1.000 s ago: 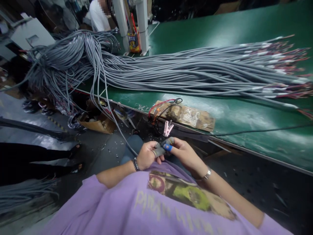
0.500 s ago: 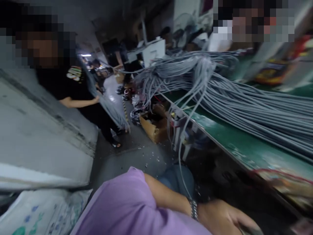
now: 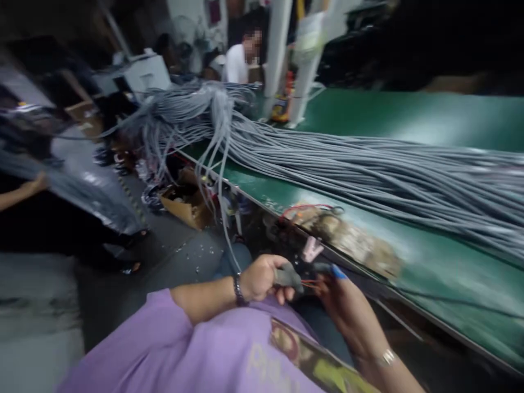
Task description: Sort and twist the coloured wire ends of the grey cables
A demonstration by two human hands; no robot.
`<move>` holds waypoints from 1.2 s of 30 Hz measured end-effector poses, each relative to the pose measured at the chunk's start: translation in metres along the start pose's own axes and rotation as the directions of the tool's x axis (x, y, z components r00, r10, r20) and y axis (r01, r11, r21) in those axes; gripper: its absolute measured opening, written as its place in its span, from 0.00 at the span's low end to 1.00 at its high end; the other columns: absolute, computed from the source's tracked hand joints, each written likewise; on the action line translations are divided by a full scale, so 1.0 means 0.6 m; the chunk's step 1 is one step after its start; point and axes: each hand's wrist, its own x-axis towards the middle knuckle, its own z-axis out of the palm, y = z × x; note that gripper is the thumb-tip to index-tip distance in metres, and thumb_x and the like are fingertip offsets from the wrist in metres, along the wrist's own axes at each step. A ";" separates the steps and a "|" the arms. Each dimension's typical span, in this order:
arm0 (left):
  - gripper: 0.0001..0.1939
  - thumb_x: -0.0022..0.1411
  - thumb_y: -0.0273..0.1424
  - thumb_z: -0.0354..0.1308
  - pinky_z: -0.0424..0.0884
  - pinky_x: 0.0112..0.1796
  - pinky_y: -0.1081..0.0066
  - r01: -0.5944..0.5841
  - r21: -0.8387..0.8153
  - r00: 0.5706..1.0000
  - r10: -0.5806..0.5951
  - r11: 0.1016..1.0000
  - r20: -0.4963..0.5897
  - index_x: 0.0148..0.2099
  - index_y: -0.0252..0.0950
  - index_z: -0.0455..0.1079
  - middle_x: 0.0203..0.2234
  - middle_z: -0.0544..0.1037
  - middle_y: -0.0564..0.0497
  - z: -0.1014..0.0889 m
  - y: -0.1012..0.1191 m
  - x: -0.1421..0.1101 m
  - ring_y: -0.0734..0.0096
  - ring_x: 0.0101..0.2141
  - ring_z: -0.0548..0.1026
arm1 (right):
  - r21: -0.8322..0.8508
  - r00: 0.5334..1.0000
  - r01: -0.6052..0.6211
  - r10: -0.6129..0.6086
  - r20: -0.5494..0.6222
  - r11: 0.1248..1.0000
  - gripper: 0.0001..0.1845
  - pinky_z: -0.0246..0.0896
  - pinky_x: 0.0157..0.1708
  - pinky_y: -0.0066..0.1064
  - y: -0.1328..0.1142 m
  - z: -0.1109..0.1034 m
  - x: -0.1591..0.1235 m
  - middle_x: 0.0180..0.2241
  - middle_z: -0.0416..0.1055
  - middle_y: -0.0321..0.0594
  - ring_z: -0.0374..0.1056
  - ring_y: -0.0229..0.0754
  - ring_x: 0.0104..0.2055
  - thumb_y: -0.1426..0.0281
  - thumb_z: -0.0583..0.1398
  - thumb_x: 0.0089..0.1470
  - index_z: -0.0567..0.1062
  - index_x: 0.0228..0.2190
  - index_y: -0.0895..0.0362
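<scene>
My left hand [image 3: 266, 279], with grey coverings on its fingertips, is closed around the end of a grey cable [image 3: 229, 240]. That cable hangs down from the bundle of grey cables [image 3: 327, 164] on the bench and passes by my left wrist. Thin reddish wires [image 3: 310, 283] stick out between my two hands. My right hand [image 3: 341, 297], blue wrapping on its thumb, pinches the other end of these wires. Blur hides the exact fingertip contact. Just beyond my hands, a pale pink clip [image 3: 312, 249] sits at the bench edge.
A taped cardboard piece [image 3: 360, 243] lies on the green bench [image 3: 470, 311] beside a dark cord. Below the bench on the left stands an open carton [image 3: 186, 207]. A person's hand [image 3: 39, 183] at far left holds grey cables. Another person is behind the bench.
The view swung left, then back right. My hands, close together a second ago, are now slightly apart with reddish wires showing between them. The person at left has come into view holding cables.
</scene>
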 end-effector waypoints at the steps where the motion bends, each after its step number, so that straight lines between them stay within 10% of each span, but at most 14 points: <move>1: 0.19 0.43 0.42 0.68 0.53 0.13 0.78 -0.013 0.007 1.000 0.013 1.000 0.005 0.22 0.33 0.67 0.12 0.70 0.54 -0.002 -0.001 0.003 0.79 0.10 0.63 | 0.045 0.996 -0.006 0.010 -0.091 0.999 0.18 0.62 0.26 0.36 -0.007 0.011 0.007 0.23 0.71 0.39 0.64 0.42 0.24 0.49 0.62 0.48 0.76 0.25 0.51; 8: 0.21 0.36 0.44 0.69 0.52 0.12 0.79 -0.029 0.080 0.999 0.032 0.996 -0.033 0.22 0.34 0.65 0.12 0.70 0.53 -0.011 -0.014 0.028 0.80 0.10 0.62 | 0.015 0.982 -0.080 0.081 -0.172 0.997 0.28 0.54 0.21 0.31 -0.030 0.037 0.044 0.18 0.66 0.35 0.57 0.38 0.21 0.40 0.61 0.40 0.74 0.23 0.54; 15: 0.20 0.39 0.44 0.68 0.51 0.11 0.79 0.031 0.132 0.999 -0.037 0.991 0.040 0.23 0.33 0.66 0.12 0.70 0.54 -0.023 -0.011 0.044 0.80 0.09 0.61 | -0.264 0.893 0.124 -0.224 -0.390 0.956 0.30 0.54 0.23 0.31 -0.018 0.049 0.047 0.17 0.62 0.35 0.55 0.39 0.22 0.39 0.57 0.45 0.68 0.17 0.53; 23: 0.20 0.34 0.43 0.68 0.51 0.10 0.79 0.068 0.134 0.993 -0.080 0.989 0.087 0.21 0.34 0.65 0.10 0.69 0.54 -0.031 -0.003 0.052 0.81 0.08 0.60 | 0.243 0.974 -0.042 0.094 -0.207 0.969 0.28 0.58 0.21 0.30 -0.013 0.055 0.065 0.21 0.67 0.35 0.59 0.37 0.21 0.41 0.64 0.39 0.75 0.24 0.54; 36: 0.20 0.39 0.43 0.68 0.48 0.11 0.79 0.093 0.150 0.990 -0.108 0.984 0.095 0.22 0.34 0.65 0.09 0.68 0.54 -0.038 -0.010 0.064 0.81 0.08 0.59 | 0.337 0.957 0.011 0.088 -0.278 0.941 0.24 0.60 0.24 0.31 -0.005 0.058 0.072 0.21 0.70 0.35 0.62 0.38 0.22 0.47 0.68 0.37 0.73 0.24 0.54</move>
